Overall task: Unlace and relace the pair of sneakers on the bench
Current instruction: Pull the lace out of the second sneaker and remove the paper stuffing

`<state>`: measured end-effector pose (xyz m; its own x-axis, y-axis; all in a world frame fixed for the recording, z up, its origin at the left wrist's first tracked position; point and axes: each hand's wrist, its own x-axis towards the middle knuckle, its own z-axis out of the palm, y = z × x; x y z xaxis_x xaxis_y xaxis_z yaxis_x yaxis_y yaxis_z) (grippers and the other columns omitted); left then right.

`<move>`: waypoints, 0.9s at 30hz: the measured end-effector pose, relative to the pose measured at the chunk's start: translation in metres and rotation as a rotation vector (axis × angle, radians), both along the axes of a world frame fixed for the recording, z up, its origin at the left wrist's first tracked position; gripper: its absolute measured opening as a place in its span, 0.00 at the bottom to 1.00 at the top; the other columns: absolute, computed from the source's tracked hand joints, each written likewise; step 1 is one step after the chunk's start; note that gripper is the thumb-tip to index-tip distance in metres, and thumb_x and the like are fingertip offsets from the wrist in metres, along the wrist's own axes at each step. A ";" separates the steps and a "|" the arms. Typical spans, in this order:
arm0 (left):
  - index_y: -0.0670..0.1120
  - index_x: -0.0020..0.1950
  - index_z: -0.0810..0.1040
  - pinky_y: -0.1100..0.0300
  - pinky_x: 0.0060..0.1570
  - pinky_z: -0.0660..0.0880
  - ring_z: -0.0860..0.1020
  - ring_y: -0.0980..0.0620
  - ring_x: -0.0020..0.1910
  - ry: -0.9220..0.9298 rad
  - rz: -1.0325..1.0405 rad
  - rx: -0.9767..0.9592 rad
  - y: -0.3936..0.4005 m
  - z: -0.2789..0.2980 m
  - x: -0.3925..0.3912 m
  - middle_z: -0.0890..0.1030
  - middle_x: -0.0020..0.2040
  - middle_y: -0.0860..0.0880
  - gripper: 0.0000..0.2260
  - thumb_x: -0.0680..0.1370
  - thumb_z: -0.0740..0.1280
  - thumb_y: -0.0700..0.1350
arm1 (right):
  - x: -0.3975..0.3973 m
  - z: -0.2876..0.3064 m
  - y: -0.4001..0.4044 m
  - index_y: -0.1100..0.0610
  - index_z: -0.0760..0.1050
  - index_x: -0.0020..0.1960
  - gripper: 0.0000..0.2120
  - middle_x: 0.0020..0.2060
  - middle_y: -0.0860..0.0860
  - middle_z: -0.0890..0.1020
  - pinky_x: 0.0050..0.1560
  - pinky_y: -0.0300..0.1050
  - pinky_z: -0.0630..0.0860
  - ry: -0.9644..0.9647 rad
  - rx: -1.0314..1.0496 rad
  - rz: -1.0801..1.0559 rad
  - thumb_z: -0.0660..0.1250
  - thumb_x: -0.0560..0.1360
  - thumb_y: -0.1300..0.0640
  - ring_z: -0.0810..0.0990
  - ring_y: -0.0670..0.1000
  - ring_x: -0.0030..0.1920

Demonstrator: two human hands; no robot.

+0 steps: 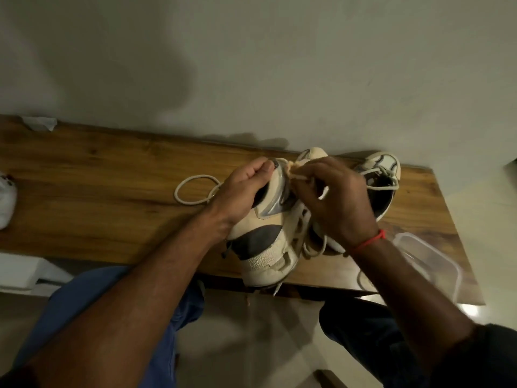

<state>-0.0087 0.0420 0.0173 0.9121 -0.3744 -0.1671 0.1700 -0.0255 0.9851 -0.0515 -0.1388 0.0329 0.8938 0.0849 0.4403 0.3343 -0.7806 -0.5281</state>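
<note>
From the head camera, the left hand (pixel 240 189) is curled closed around the collar and tongue area of the near sneaker (pixel 268 236), thumb and fingers pinching at its upper edge. The right hand (pixel 333 203) is also closed, its fingertips pinched on a bunched bit of lace (pixel 296 172) at the top of the same shoe; a red thread (pixel 369 242) circles that wrist.

The near sneaker is cream with a dark grey patch on its side and a textured heel panel. It rests tilted on the front edge of the wooden desk (pixel 112 175), heel toward the person and slightly overhanging. A loose loop of pale lace (pixel 195 191) lies on the desk to the left of the hands, and more lace dangles below the right wrist and off the desk edge.

The second sneaker (pixel 383 180) sits behind the right hand near the wall, white with thin dark lines, its lace loosely crossed over the opening.

A clear plastic container (pixel 430 259) lies at the desk's right end. No brand or writing can be read on either shoe.
</note>
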 end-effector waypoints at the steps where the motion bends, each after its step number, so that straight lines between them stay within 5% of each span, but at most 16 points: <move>1: 0.35 0.58 0.76 0.54 0.51 0.72 0.76 0.47 0.48 0.002 0.019 -0.003 0.001 -0.001 0.001 0.78 0.49 0.40 0.15 0.87 0.57 0.47 | -0.008 0.001 0.012 0.57 0.82 0.53 0.06 0.46 0.50 0.82 0.44 0.30 0.73 0.012 0.003 0.098 0.72 0.76 0.60 0.75 0.41 0.41; 5: 0.42 0.54 0.79 0.61 0.43 0.73 0.76 0.54 0.42 -0.005 0.045 -0.051 0.008 -0.001 0.005 0.79 0.42 0.46 0.13 0.86 0.57 0.46 | -0.016 -0.001 0.037 0.59 0.82 0.55 0.07 0.49 0.52 0.80 0.46 0.31 0.74 0.012 -0.057 0.333 0.71 0.76 0.61 0.77 0.44 0.45; 10: 0.47 0.58 0.80 0.55 0.59 0.76 0.82 0.50 0.54 -0.017 0.026 -0.054 0.002 0.002 0.002 0.84 0.53 0.45 0.12 0.86 0.58 0.47 | 0.010 0.001 0.000 0.60 0.82 0.52 0.06 0.48 0.53 0.81 0.46 0.35 0.74 -0.044 0.030 0.000 0.71 0.77 0.61 0.76 0.45 0.43; 12: 0.46 0.59 0.80 0.57 0.56 0.77 0.82 0.50 0.53 -0.038 0.008 -0.028 0.001 0.002 -0.001 0.85 0.54 0.43 0.12 0.86 0.58 0.46 | 0.005 -0.001 0.000 0.58 0.82 0.53 0.06 0.48 0.52 0.82 0.46 0.35 0.74 0.011 0.053 -0.021 0.71 0.77 0.60 0.77 0.45 0.44; 17: 0.48 0.49 0.77 0.58 0.38 0.70 0.73 0.50 0.38 -0.091 0.066 0.109 0.009 0.000 0.005 0.76 0.39 0.46 0.10 0.86 0.59 0.46 | -0.018 -0.007 0.040 0.58 0.82 0.54 0.07 0.48 0.51 0.81 0.46 0.29 0.72 0.100 -0.016 0.347 0.71 0.77 0.59 0.75 0.41 0.44; 23: 0.51 0.41 0.71 0.55 0.38 0.65 0.70 0.52 0.36 -0.049 0.130 0.295 0.010 0.001 0.007 0.71 0.35 0.50 0.13 0.85 0.59 0.46 | -0.011 -0.022 0.036 0.59 0.81 0.56 0.09 0.53 0.54 0.81 0.49 0.43 0.80 0.129 -0.120 0.431 0.69 0.77 0.58 0.81 0.51 0.50; 27: 0.48 0.41 0.73 0.54 0.41 0.66 0.71 0.53 0.37 -0.095 0.170 0.278 0.010 0.006 0.009 0.73 0.37 0.49 0.12 0.84 0.57 0.46 | -0.003 -0.018 0.026 0.59 0.81 0.57 0.10 0.54 0.55 0.79 0.50 0.43 0.81 0.054 -0.169 0.328 0.68 0.77 0.59 0.80 0.51 0.51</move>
<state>0.0005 0.0521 0.0232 0.9740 -0.1675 -0.1526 0.1027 -0.2742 0.9562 -0.0550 -0.1123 0.0150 0.8285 0.4381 0.3489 0.5565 -0.7140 -0.4249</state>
